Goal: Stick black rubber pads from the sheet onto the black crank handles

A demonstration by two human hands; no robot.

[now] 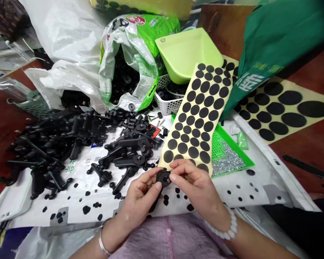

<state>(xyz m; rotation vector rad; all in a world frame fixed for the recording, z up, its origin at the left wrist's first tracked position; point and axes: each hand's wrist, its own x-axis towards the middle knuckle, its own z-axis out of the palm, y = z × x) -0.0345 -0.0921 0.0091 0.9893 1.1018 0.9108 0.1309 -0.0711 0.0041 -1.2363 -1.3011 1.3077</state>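
Note:
A black plastic part with a round head [164,177] is held between my hands at the front edge of the table. My left hand [143,190] grips its left side between thumb and fingers. The fingertips of my right hand [192,181] are pinched at the right side of the round head; anything small between them is hidden. Just behind my hands lies a cream sheet [180,127] with rows of black round pads, its lower edge partly covered by my right hand. Several similar black parts [128,160] lie left of the sheet.
Black parts pile up [51,144] at the left. Behind stand an open green-and-white bag [148,68], a lime scoop [189,54] and a white basket [164,105]. A green tray [243,160] holds small metal pieces. More pad sheets [313,93] and a dark green bag [275,36] are right.

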